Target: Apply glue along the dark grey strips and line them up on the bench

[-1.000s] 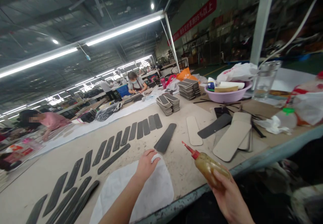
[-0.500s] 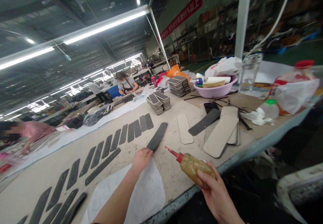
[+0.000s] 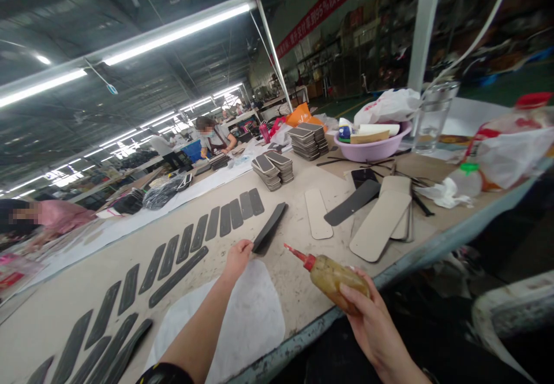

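My left hand (image 3: 239, 257) pinches the near end of a dark oblong strip (image 3: 270, 227), which tilts up off the table at that end. In my right hand (image 3: 366, 309) lies a squeeze bottle (image 3: 335, 280) of yellowish-brown liquid. Its red nozzle points left toward the strip, with a gap between them. Left of my hands, several dark oblong pads (image 3: 184, 243) lie in a slanting row. Under my left forearm is a white sheet (image 3: 255, 309). To the right, a pale oblong piece (image 3: 318, 214), a dark piece (image 3: 352, 204) and overlapping beige pieces (image 3: 381, 222) rest on the table.
Stacks of pale-edged pads (image 3: 272, 170) stand farther back. A purple basin (image 3: 372, 149), a glass jar (image 3: 433, 121) and a small green-capped bottle (image 3: 467, 181) are on the right. Co-workers sit at the far side (image 3: 214, 136) and far left (image 3: 64, 217).
My left hand has drawn slightly left and up, and the strip's near end is turned more on edge. The bottle stays in my right hand, almost unmoved. The view has shifted a little.
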A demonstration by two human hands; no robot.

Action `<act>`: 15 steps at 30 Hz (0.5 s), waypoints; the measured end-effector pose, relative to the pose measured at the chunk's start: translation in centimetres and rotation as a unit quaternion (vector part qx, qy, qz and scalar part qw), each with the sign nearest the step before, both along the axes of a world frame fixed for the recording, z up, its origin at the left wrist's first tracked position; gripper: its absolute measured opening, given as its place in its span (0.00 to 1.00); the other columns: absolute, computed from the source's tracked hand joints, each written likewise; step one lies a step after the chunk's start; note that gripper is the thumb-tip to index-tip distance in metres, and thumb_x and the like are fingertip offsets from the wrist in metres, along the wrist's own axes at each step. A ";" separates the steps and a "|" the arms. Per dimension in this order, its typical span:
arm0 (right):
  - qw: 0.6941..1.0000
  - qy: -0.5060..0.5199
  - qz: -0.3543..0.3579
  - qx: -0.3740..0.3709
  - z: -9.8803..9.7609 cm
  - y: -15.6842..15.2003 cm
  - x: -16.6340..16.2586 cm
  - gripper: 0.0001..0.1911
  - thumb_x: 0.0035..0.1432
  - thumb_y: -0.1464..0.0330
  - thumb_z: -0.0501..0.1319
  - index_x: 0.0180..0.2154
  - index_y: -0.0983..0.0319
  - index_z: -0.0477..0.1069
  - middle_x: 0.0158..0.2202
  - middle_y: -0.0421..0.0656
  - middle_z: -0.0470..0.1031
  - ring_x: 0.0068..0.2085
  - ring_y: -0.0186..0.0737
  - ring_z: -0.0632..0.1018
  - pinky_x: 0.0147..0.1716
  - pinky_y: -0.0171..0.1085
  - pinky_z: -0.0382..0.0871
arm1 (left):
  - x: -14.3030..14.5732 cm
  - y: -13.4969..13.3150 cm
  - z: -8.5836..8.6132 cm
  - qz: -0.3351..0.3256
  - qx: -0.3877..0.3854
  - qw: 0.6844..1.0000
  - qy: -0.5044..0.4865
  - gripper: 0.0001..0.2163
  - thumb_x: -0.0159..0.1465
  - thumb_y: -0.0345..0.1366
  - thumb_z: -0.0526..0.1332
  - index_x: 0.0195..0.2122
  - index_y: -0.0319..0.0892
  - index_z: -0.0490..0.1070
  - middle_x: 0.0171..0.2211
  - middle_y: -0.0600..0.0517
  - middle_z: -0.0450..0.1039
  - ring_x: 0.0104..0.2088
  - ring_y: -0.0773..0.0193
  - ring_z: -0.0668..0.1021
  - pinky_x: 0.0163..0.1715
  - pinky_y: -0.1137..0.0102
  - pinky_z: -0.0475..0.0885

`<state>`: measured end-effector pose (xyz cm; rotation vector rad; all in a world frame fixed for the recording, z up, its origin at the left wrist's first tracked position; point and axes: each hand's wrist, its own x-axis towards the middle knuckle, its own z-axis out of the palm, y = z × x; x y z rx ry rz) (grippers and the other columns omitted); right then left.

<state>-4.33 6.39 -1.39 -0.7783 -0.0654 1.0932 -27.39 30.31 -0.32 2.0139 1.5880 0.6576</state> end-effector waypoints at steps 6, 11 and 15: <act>1.000 0.008 0.001 0.004 -0.3 0.0 0.0 0.26 0.43 0.68 0.72 0.45 0.54 0.66 0.43 0.38 0.74 0.43 0.39 0.75 0.42 0.34 0.72 | -1.4 -2.0 2.0 0.046 0.043 0.991 -0.122 0.12 0.61 0.45 0.51 0.34 0.42 0.65 0.27 0.53 0.68 0.29 0.64 0.74 0.34 0.69 0.71; 1.000 0.002 0.003 -0.001 -0.3 -0.1 0.0 0.28 0.41 0.68 0.73 0.45 0.54 0.67 0.43 0.38 0.74 0.43 0.38 0.75 0.42 0.32 0.71 | -3.4 -7.4 1.7 0.033 -0.040 0.974 -0.219 0.15 0.59 0.50 0.54 0.32 0.42 0.64 0.23 0.56 0.65 0.23 0.68 0.71 0.25 0.72 0.70; 0.999 -0.029 0.008 -0.010 -0.3 -0.3 -0.2 0.28 0.40 0.68 0.73 0.44 0.54 0.67 0.42 0.37 0.73 0.42 0.37 0.75 0.41 0.32 0.71 | -5.4 -11.1 -0.1 0.043 -0.177 0.960 -0.215 0.13 0.56 0.47 0.58 0.29 0.41 0.65 0.18 0.58 0.64 0.20 0.69 0.69 0.21 0.74 0.66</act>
